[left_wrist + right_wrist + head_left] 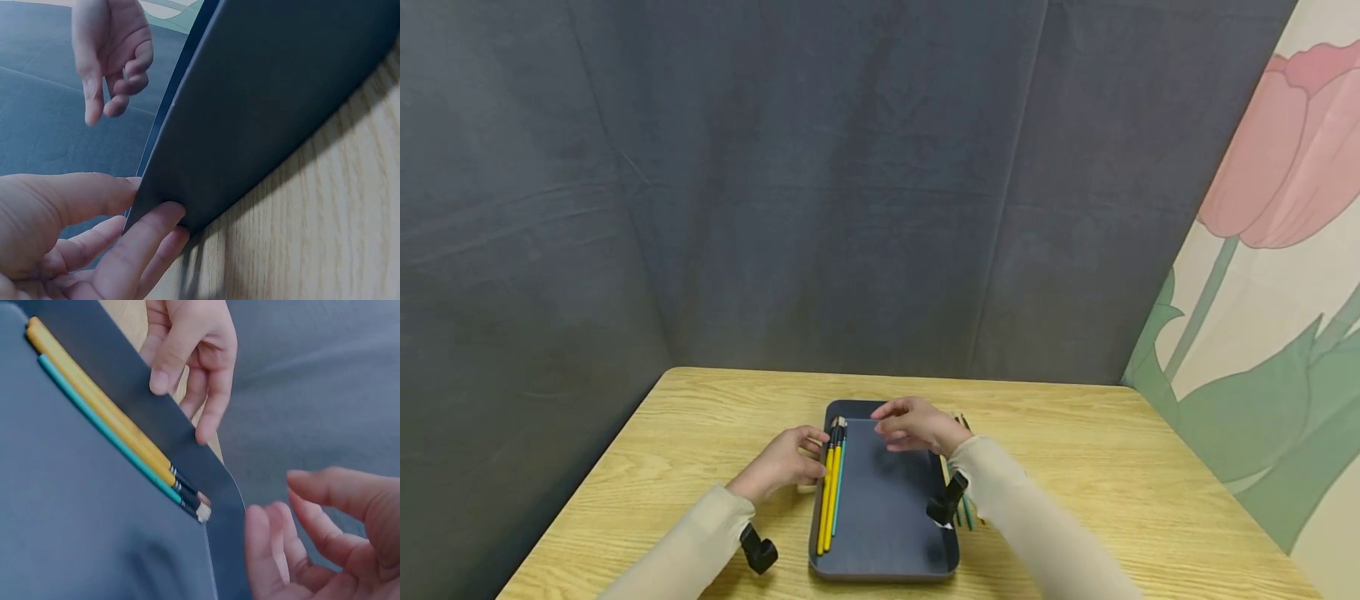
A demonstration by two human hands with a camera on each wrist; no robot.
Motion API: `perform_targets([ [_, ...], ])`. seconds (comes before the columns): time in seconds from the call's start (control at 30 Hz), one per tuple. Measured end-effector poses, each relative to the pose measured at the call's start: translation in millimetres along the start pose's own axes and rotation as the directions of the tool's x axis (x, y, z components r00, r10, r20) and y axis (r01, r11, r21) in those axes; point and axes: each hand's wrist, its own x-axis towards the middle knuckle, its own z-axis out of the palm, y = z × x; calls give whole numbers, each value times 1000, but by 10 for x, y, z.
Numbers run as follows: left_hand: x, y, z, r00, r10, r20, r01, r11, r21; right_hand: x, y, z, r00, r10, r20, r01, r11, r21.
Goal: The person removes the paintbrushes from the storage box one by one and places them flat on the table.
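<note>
A dark grey tray (pixel 887 542) lies lengthwise on the table. Along its left side rest two yellow paintbrushes (pixel 828 504) and a thinner teal paintbrush (pixel 840 492), bristles toward the far end. My left hand (pixel 790 462) holds the tray's left edge; in the left wrist view its fingertips (pixel 167 212) press the outer wall. Over the far right part of the tray hovers my right hand (pixel 917 425), its fingers (pixel 259 540) loosely bent with nothing between them. More thin brushes (pixel 967 512) lie just right of the tray, partly hidden under the right forearm.
The wooden table (pixel 730 417) reaches back to a dark grey curtain (pixel 820 208). At the right hangs a cloth with a tulip print (pixel 1262 333). A black camera mount (pixel 758 550) sits on the left wrist, another camera mount (pixel 947 498) on the right.
</note>
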Motion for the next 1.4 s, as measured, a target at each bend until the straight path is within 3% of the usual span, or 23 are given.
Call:
perform_targets([
  [0.17,7,6,5,1000,-1,-4,1,1000,-3,102,-46,183,997,41,-64,-42,999,-3],
  [0.33,9,10,4,1000,0,5,0,1000,-7,209,-21,324,994,76,-79,-77,997,-3],
  [0.6,1,19,13,1000,0,-1,0,1000,-17,327,52,503,988,83,-127,-87,996,-33],
  [1.03,-1,52,25,1000,-12,-8,12,1000,-20,439,162,599,976,144,-164,-158,985,-74],
  [1.4,9,47,34,1000,-9,-9,8,1000,-19,436,153,666,972,119,-204,-145,982,-119],
])
